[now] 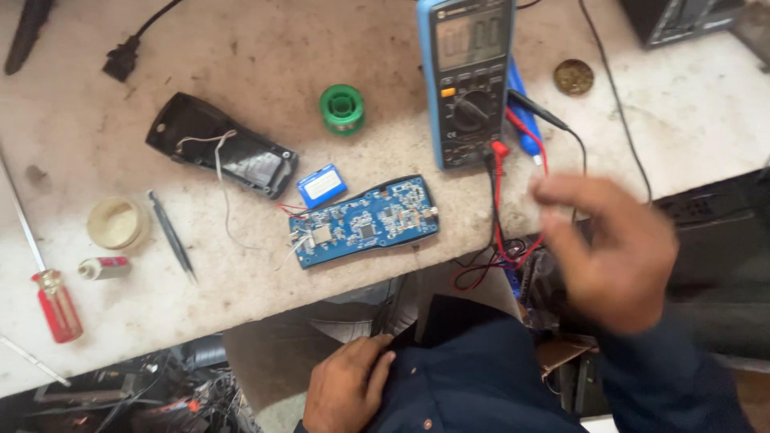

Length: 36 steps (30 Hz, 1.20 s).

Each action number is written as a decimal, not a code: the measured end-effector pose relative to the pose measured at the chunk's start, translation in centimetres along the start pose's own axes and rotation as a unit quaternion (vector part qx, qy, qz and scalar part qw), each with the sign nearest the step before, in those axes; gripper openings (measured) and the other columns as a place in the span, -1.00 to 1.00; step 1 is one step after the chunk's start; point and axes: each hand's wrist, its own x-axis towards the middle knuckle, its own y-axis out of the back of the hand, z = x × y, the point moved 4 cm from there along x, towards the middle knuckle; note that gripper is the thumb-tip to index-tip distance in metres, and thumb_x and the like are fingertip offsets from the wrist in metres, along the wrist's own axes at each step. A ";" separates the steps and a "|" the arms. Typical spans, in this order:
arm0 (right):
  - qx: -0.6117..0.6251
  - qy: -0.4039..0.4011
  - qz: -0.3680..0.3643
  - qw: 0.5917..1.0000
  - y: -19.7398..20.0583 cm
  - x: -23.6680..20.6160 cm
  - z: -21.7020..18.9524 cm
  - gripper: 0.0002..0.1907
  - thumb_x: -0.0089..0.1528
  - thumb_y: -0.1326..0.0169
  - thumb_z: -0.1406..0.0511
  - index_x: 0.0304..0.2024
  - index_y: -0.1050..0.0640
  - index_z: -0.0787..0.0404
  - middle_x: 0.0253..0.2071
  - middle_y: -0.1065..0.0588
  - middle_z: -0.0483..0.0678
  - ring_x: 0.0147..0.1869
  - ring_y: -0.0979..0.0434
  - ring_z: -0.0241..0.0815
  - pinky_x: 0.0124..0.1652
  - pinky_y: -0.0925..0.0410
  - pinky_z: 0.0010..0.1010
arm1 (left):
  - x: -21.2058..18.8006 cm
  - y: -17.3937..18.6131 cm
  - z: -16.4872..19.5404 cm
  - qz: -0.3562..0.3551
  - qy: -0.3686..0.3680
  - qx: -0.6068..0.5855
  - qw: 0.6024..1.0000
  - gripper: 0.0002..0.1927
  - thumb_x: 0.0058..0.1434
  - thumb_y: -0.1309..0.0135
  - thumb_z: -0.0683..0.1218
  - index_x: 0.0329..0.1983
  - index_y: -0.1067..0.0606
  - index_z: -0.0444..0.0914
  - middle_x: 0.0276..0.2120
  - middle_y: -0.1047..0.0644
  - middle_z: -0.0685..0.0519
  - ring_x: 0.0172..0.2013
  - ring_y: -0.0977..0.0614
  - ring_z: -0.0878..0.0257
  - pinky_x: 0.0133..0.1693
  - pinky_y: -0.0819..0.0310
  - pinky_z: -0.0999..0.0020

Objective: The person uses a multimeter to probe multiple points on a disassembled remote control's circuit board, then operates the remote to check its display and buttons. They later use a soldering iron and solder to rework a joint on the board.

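Right hand hangs blurry and half-open, empty, near the multimeter leads; left hand rests flat on lap.

It was an electronics repair workshop. The workbench was stained and scuffed, and it carried the tools of the trade: a blue multimeter at the far edge with red and black probe leads trailing over the near edge, a green solder spool near the middle, tweezers and a red-handled screwdriver toward the left edge. A bare blue circuit board lay at the near edge, with its small battery and opened black casing beside it. Loose wires and scrap parts sat heaped under the bench.
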 end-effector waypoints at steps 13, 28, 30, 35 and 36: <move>-0.076 0.171 -0.139 0.972 -5.3 -0.6 -2.5 -0.65 0.10 -0.30 0.40 -0.06 -0.56 0.26 0.11 -0.53 0.07 0.21 -0.56 0.10 0.09 -0.43 -0.20 | 6.0 11.5 8.7 0.256 -0.172 0.167 0.937 -0.72 0.09 -0.32 -0.25 -0.13 -0.55 -0.31 -0.06 -0.57 -0.08 -0.06 -0.61 -0.01 -0.03 -0.49 0.15; -0.118 0.263 -0.240 0.927 -7.9 4.0 -1.5 -0.66 0.18 -0.24 0.32 0.02 -0.57 0.18 0.11 -0.53 0.03 0.26 -0.50 0.11 0.07 -0.42 -0.18 | 10.6 10.7 8.2 0.106 -0.248 0.340 0.901 -0.70 0.14 -0.21 -0.12 -0.04 -0.57 -0.24 -0.07 -0.59 0.05 0.04 -0.55 0.08 0.16 -0.24 -0.01; -0.095 0.263 -0.224 0.934 -7.7 4.5 -1.6 -0.62 0.19 -0.23 0.35 0.07 -0.56 0.20 0.14 -0.52 0.05 0.24 -0.52 0.09 0.08 -0.42 -0.20 | 10.9 11.3 8.3 0.119 -0.272 0.351 0.888 -0.70 0.19 -0.21 -0.13 -0.02 -0.57 -0.27 -0.08 -0.61 0.04 0.01 -0.58 0.12 0.15 -0.25 0.01; 0.024 0.188 -0.085 0.978 -7.2 4.8 -2.0 -0.48 0.29 -0.19 0.45 0.30 -0.40 0.27 0.37 -0.39 0.14 0.46 -0.43 0.06 0.35 -0.36 -0.25 | 11.7 13.5 7.5 0.200 -0.185 0.215 0.938 -0.79 0.19 -0.28 -0.13 -0.12 -0.62 -0.24 -0.28 -0.62 0.03 -0.14 -0.61 0.10 0.08 -0.27 0.10; 0.114 0.126 -0.061 0.983 -7.6 4.6 -1.7 -0.48 0.33 -0.16 0.46 0.33 -0.37 0.27 0.38 -0.39 0.13 0.47 -0.43 0.00 0.38 -0.34 -0.27 | 11.7 13.8 7.2 0.216 -0.152 0.180 0.948 -0.80 0.17 -0.30 -0.13 -0.14 -0.63 -0.24 -0.31 -0.62 0.02 -0.18 -0.62 0.09 0.06 -0.30 0.12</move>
